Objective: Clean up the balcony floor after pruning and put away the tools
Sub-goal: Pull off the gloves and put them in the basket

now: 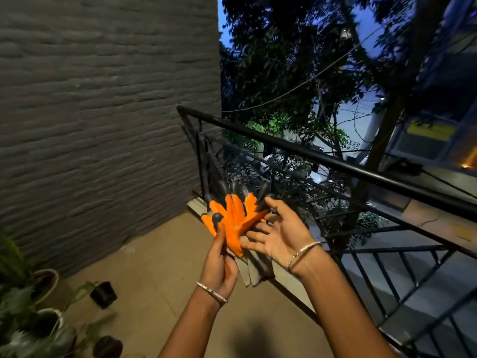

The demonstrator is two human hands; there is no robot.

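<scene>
A pair of orange gardening gloves (233,215) with dark grey fingertips is held up at chest height, near the balcony's far corner. My left hand (219,264) grips the gloves at their cuff end, fingers curled round them. My right hand (278,233) lies palm up beside the gloves, fingers spread and relaxed, its fingertips touching the gloves' right edge. The glove fingers fan upward toward the railing (335,161). Both wrists wear thin bangles.
A black metal railing runs from the corner to the right, above a low concrete kerb (289,282). A grey brick wall (103,112) closes the left side. Potted plants (31,306) and small dark pots (103,294) stand at the lower left on the tan floor (154,267).
</scene>
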